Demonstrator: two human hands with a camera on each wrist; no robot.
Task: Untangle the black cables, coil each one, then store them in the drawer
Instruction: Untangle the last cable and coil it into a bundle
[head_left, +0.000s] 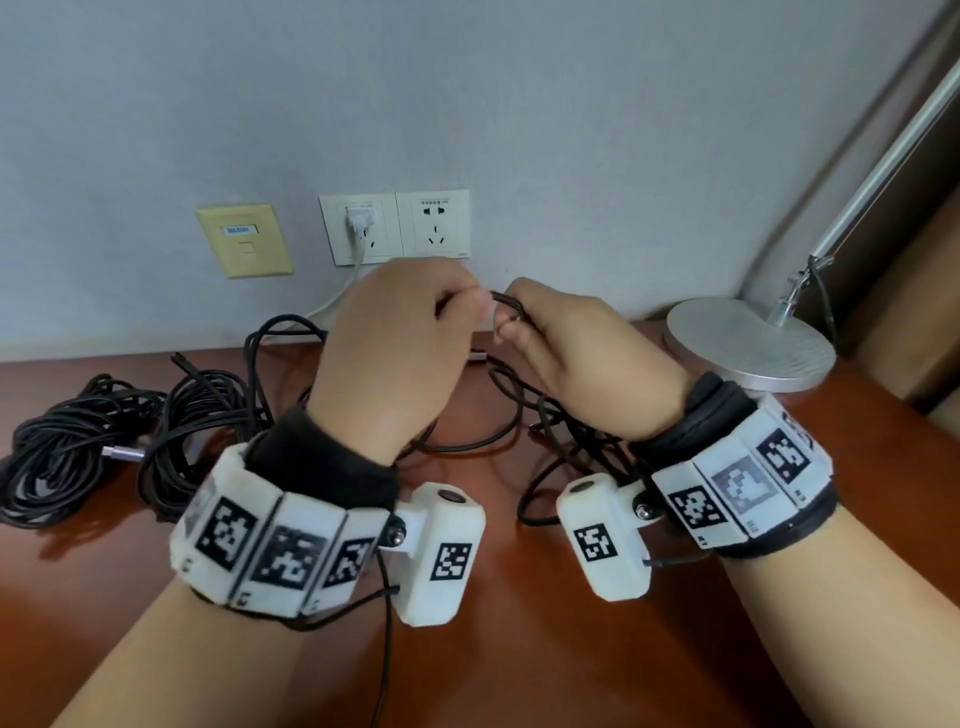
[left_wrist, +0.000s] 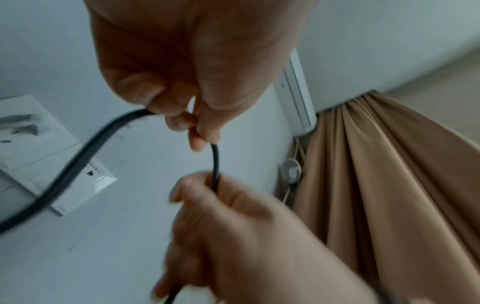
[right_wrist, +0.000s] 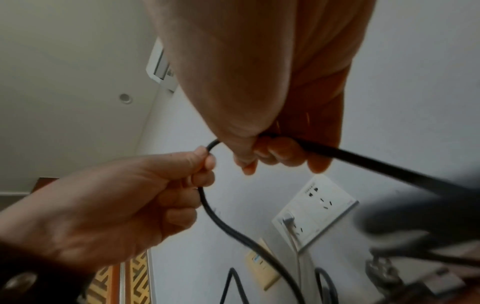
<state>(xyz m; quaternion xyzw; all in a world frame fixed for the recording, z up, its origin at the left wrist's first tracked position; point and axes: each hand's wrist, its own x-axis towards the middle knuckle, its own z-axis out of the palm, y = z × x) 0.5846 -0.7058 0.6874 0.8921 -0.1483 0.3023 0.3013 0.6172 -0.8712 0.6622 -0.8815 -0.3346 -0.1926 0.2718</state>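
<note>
Both hands are raised above the desk, close together, and share one black cable (head_left: 506, 301). My left hand (head_left: 465, 309) pinches it between thumb and fingers. My right hand (head_left: 511, 325) grips the same cable a short span away. The left wrist view shows the short straight piece (left_wrist: 215, 160) running from my left hand (left_wrist: 200, 125) down into my right hand (left_wrist: 207, 185). In the right wrist view the cable bends in a small arc (right_wrist: 211, 144) between my right hand (right_wrist: 259, 152) and my left hand (right_wrist: 205, 162). Its loose length hangs into a tangle (head_left: 561, 431) on the desk. No drawer is in view.
Two bundles of black cable (head_left: 67, 457) (head_left: 202, 431) lie at the desk's left, with a silver connector (head_left: 124, 453) between them. A round lamp base (head_left: 748, 348) stands at the back right. Wall sockets (head_left: 431, 226) hold a white plug (head_left: 359, 218).
</note>
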